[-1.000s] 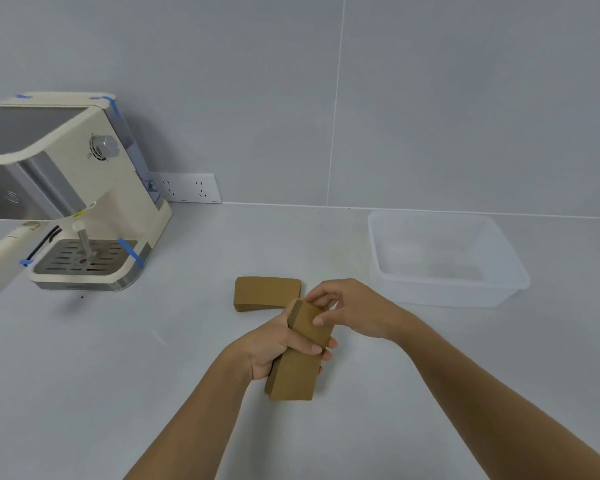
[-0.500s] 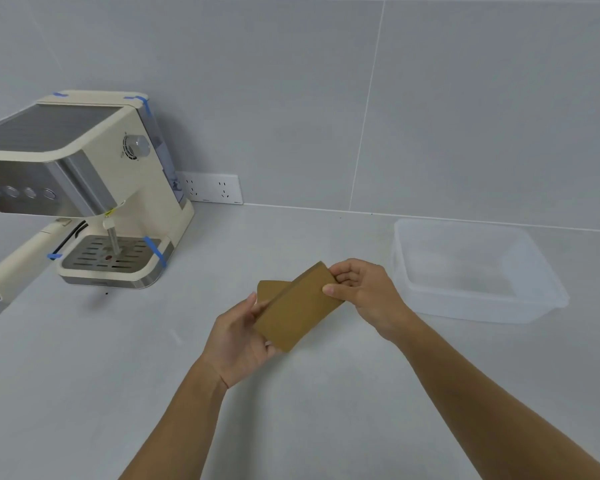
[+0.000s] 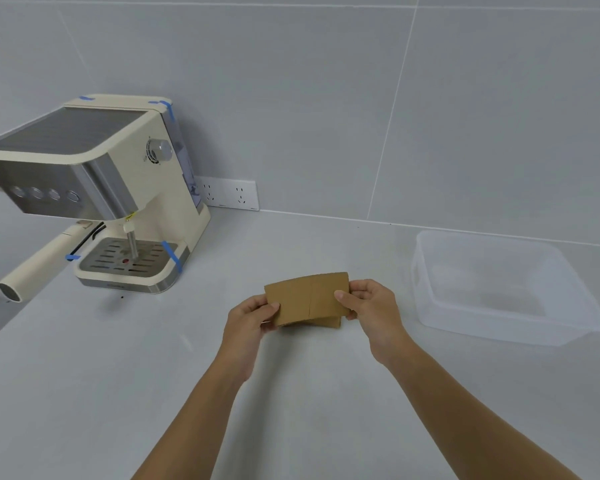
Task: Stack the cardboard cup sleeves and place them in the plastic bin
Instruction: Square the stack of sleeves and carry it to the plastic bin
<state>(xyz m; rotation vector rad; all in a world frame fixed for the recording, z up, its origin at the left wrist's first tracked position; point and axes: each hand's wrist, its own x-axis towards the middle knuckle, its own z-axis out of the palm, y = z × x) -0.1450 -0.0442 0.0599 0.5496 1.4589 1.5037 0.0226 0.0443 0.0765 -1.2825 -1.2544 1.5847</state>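
While pinched at both short ends, flattened cardboard cup sleeve (image 3: 307, 296) kept level above the desk (image 3: 309, 410), seam facing up. Left hand (image 3: 248, 318) closed on the left edge, thumb on top and fingers curled beneath; right hand (image 3: 369, 304) closed on the right edge the same way, thumb tip pressed on the brown face. Held by the ends, probably to leave the underside free and the edges easy to line up.

Just beneath and slightly behind the held piece, a sliver of a second sleeve stack (image 3: 328, 322) showing at the lower right corner, lying on the desk. Cannot tell whether touching or a little apart. Likely squared over that stack so as to be set down on it: stacking step in hand, binning not yet begun.

Beyond the right hand and off to its right, clear plastic bin (image 3: 506, 330) standing open on the desk, nothing visible inside, near enough for a short carry.

Farther off past the left hand, cream espresso machine (image 3: 94, 188) against the tiled wall, blue tape (image 3: 171, 255) on its drip tray; wall socket (image 3: 230, 194) just beside it.
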